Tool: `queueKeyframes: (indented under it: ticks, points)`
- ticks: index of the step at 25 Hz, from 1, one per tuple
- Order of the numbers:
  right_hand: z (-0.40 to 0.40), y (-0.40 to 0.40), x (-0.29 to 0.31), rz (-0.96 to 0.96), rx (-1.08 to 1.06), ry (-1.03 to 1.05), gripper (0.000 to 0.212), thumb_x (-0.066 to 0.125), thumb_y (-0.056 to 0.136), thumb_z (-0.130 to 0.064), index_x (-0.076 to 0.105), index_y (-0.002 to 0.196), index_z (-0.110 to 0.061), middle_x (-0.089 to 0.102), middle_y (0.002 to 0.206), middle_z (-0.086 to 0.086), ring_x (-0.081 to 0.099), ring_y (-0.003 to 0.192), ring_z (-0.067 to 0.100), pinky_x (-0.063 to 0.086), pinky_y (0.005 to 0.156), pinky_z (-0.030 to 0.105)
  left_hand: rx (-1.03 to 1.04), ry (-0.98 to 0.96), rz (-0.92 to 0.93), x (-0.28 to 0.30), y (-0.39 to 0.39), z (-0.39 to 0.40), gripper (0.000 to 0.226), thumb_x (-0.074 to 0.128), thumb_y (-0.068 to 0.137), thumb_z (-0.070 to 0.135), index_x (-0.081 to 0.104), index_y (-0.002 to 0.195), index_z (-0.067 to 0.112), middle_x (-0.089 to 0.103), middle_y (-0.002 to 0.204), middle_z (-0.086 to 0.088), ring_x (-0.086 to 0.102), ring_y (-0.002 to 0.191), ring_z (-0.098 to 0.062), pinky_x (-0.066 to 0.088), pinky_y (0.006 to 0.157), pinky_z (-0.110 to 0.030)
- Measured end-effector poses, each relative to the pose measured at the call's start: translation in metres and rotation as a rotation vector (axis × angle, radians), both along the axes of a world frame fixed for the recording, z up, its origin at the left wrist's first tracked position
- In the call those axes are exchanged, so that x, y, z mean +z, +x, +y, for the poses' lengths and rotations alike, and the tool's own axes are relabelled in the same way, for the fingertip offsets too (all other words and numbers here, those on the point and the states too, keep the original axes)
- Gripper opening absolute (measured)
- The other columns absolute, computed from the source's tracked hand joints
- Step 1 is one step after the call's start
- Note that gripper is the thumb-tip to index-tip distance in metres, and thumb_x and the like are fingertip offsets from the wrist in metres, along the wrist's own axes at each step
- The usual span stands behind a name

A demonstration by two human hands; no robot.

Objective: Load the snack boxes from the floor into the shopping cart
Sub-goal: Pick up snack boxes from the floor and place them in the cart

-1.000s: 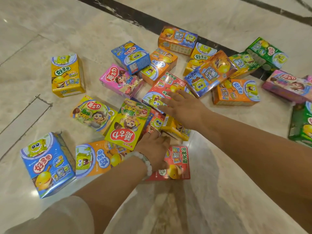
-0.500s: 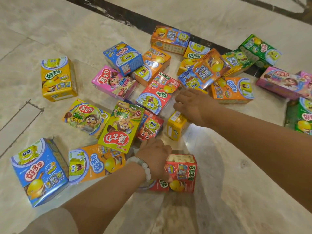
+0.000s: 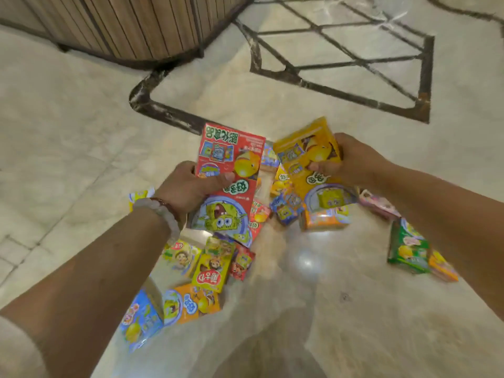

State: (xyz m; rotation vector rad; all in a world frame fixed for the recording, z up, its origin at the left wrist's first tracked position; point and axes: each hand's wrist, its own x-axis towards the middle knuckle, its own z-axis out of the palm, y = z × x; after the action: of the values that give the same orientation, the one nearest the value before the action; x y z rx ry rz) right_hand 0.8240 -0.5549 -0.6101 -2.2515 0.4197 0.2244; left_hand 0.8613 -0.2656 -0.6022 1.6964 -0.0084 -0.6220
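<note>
Two boxes up off the floor at once: the left hand (image 3: 191,186) grips a red snack box (image 3: 227,181) along its left edge, thumb laid across the printed front, fingers hidden behind. The right hand (image 3: 351,162) has a yellow snack box (image 3: 313,165) by its right edge, thumb on the face, fingers wrapped behind. Both boxes ride in the air above the pile, tilted, fronts to the camera, close to each other but whether they touch I can't tell.

Down below, the rest of the load waits on the marble floor (image 3: 81,132): a yellow-green box (image 3: 210,274), an orange box (image 3: 195,302), a blue box (image 3: 141,317) at near left, a green box (image 3: 406,246) off to the right, and more under the hands, blurred. No shopping cart in sight, so the carry is ahead, and most of the job remains.

How do these handle? My read: thin printed cardboard, light enough that one hand lifts one by an edge, stiff along the folds but soft in the broad faces. The glossy print looks slick, so a thumb-and-fingers clamp across an edge or the narrow sides, as here, seems the safe hold; squeezing the middle of the face would likely dent it. Contents are probably crisp and breakable, so a gentle set-down beats a drop
</note>
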Motion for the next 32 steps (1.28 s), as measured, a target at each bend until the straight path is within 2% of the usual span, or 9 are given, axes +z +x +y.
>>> queueKeyframes:
  ticks: [3, 5, 13, 16, 20, 22, 25, 28, 32]
  points:
    - [-0.001, 0.006, 0.128, -0.177, -0.076, 0.293, 0.069, 0.079, 0.055, -0.051, 0.062, 0.112, -0.017, 0.072, 0.103, 0.005, 0.069, 0.094, 0.024, 0.054, 0.089, 0.047, 0.049, -0.08, -0.05, 0.127, 0.014, -0.007, 0.029, 0.072, 0.061, 0.029, 0.069, 0.086, 0.015, 0.074, 0.08, -0.003, 0.071, 0.07, -0.019, 0.057, 0.063, -0.028]
    - [0.003, 0.002, 0.22, -0.265, -0.124, 0.443, 0.061, 0.08, 0.067, -0.039, 0.059, 0.119, -0.013, 0.071, 0.107, 0.008, 0.069, 0.096, 0.026, 0.053, 0.09, 0.049, 0.079, -0.134, -0.069, 0.214, 0.014, -0.013, 0.035, 0.071, 0.059, 0.03, 0.07, 0.091, 0.014, 0.074, 0.087, -0.006, 0.071, 0.077, -0.023, 0.057, 0.071, -0.034]
    - [0.0, -0.072, 0.578, -0.616, -0.208, 0.685, 0.052, 0.074, 0.076, -0.033, 0.054, 0.122, -0.016, 0.068, 0.114, 0.014, 0.067, 0.099, 0.033, 0.053, 0.088, 0.054, -0.004, -0.375, -0.21, 0.583, -0.024, -0.051, 0.035, 0.07, 0.063, 0.022, 0.068, 0.095, 0.01, 0.073, 0.089, -0.015, 0.071, 0.07, -0.027, 0.057, 0.075, -0.048]
    - [-0.006, -0.118, 0.667, -0.728, -0.229, 0.692, 0.038, 0.061, 0.09, -0.024, 0.053, 0.126, -0.014, 0.07, 0.111, 0.011, 0.069, 0.096, 0.031, 0.054, 0.087, 0.051, -0.081, -0.471, -0.288, 0.683, -0.062, -0.063, 0.024, 0.068, 0.072, 0.018, 0.065, 0.095, 0.012, 0.074, 0.074, -0.009, 0.07, 0.061, -0.023, 0.058, 0.054, -0.036]
    - [0.0, -0.181, 0.743, -0.864, -0.261, 0.599, 0.017, 0.055, 0.094, -0.02, 0.057, 0.11, -0.02, 0.074, 0.089, -0.003, 0.072, 0.074, 0.014, 0.059, 0.061, 0.031, -0.219, -0.528, -0.354, 0.751, -0.099, -0.071, 0.039, 0.07, 0.068, 0.021, 0.063, 0.105, 0.012, 0.074, 0.077, -0.007, 0.071, 0.063, -0.022, 0.057, 0.051, -0.032]
    - [0.008, -0.217, 0.763, -0.91, -0.336, 0.543, 0.026, 0.058, 0.093, -0.025, 0.056, 0.118, -0.02, 0.072, 0.1, 0.002, 0.073, 0.078, 0.018, 0.059, 0.063, 0.033, -0.301, -0.557, -0.351, 0.766, -0.113, -0.072, 0.029, 0.07, 0.07, 0.021, 0.064, 0.098, 0.015, 0.074, 0.081, -0.009, 0.071, 0.065, -0.024, 0.058, 0.054, -0.035]
    - [0.023, -0.273, 0.772, -0.958, -0.438, 0.461, 0.03, 0.058, 0.093, -0.029, 0.055, 0.122, -0.022, 0.071, 0.108, 0.006, 0.071, 0.09, 0.025, 0.059, 0.074, 0.04, -0.454, -0.549, -0.339, 0.776, -0.136, -0.08, 0.042, 0.073, 0.06, 0.026, 0.065, 0.099, 0.014, 0.073, 0.091, -0.014, 0.071, 0.072, -0.028, 0.059, 0.069, -0.044]
    - [0.041, -0.34, 0.771, -0.986, -0.595, 0.392, 0.029, 0.057, 0.093, -0.03, 0.054, 0.121, -0.024, 0.072, 0.108, 0.006, 0.072, 0.09, 0.026, 0.059, 0.073, 0.04, -0.628, -0.555, -0.276, 0.778, -0.171, -0.096, 0.042, 0.072, 0.062, 0.025, 0.064, 0.101, 0.013, 0.074, 0.088, -0.014, 0.071, 0.071, -0.028, 0.059, 0.063, -0.043]
    - [0.067, -0.449, 0.766, -1.031, -0.842, 0.276, 0.03, 0.059, 0.091, -0.033, 0.052, 0.12, -0.028, 0.072, 0.106, 0.005, 0.072, 0.089, 0.026, 0.059, 0.075, 0.043, -0.873, -0.562, -0.209, 0.782, -0.245, -0.119, 0.05, 0.073, 0.058, 0.027, 0.063, 0.104, 0.011, 0.073, 0.092, -0.016, 0.071, 0.074, -0.03, 0.058, 0.07, -0.045]
